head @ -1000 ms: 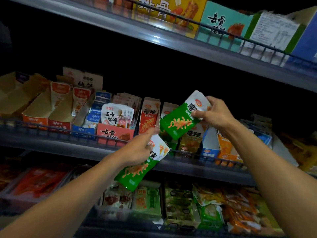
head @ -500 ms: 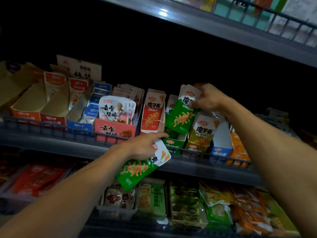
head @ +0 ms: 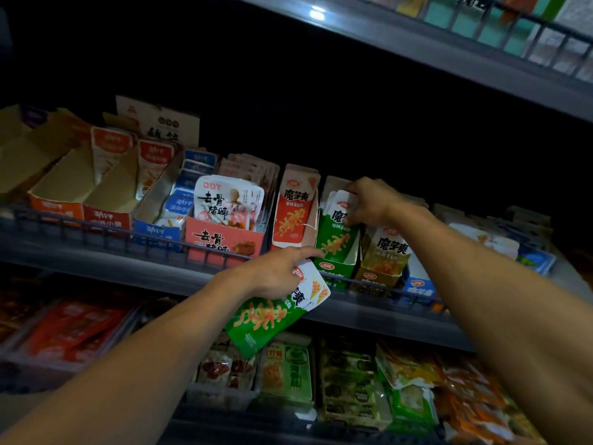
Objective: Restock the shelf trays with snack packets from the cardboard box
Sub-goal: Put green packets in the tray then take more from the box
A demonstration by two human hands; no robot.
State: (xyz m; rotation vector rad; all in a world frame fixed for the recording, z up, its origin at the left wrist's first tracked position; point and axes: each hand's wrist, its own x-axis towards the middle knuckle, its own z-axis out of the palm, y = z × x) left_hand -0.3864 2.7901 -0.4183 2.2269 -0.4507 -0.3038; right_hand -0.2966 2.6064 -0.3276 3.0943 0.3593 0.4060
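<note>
Seating green packet (head: 335, 234) upright in green tray (head: 333, 268) at frame centre, right hand (head: 369, 200) pinching its top; left hand (head: 279, 274) just below-left, gripping spare green packet (head: 272, 319), long axis tilted up-right trayward.

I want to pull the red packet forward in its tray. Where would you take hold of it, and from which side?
Pinch the white top edge of the red packet, coming from above and in front. It stands upright in its tray, whose walls cover its lower part and sides; only the top stands clear.
</note>
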